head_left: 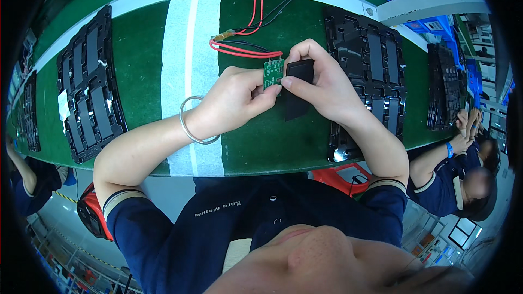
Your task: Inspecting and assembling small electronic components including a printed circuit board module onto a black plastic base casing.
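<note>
My left hand [234, 98] pinches a small green circuit board [273, 71] by its left and lower edge. Red wires [248, 50] and black wires run to the board's top edge from a yellowish taped joint [223, 35]. In my right hand [329, 84] is a flat black rectangular piece [298, 71], fingers behind it and thumb across its front near the board's right edge. More of the black piece, or a second one, hangs below the thumb; I cannot tell which. Board and black piece are side by side, and whether they are joined is hidden by my fingertips.
Black moulded trays with flat dark pieces lie on the green table, one tray [90, 84] at left and another tray [376, 49] at right, close to my right forearm. A pale strip [190, 76] crosses the table. Co-workers sit at both sides; one co-worker's hand [462, 141] is at far right.
</note>
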Demonstrator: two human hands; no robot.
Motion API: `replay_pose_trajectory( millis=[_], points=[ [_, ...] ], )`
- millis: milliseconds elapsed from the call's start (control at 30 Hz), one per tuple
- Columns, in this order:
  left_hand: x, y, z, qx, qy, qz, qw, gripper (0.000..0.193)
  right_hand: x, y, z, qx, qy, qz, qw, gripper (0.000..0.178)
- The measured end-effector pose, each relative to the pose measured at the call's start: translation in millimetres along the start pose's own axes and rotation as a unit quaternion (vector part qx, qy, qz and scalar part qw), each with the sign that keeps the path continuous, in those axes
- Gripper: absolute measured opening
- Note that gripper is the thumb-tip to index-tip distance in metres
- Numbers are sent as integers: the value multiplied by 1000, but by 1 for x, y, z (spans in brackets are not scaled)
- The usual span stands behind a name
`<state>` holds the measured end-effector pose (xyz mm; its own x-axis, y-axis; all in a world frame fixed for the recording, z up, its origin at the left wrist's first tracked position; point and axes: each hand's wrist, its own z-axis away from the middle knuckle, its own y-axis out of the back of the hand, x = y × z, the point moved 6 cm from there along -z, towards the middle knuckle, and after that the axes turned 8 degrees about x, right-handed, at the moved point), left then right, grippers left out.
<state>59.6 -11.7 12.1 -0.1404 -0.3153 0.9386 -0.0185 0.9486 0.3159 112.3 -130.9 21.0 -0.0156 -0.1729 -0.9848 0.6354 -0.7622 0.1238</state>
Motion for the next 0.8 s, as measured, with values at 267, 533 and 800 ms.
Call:
replay_pose_trajectory(
  millis=[267,533,800],
  points=[
    [-5,1,1,-4,6,-14,1000,26,-30,7,2,-133,2,-496,858,20],
    [-6,-3,2,-25,28,28,999,19,-32,5,10,-178,-66,-610,769,39],
    [-5,-3,1,-28,37,33,998,18,-43,-2,18,-282,-50,-651,703,43]
  ],
)
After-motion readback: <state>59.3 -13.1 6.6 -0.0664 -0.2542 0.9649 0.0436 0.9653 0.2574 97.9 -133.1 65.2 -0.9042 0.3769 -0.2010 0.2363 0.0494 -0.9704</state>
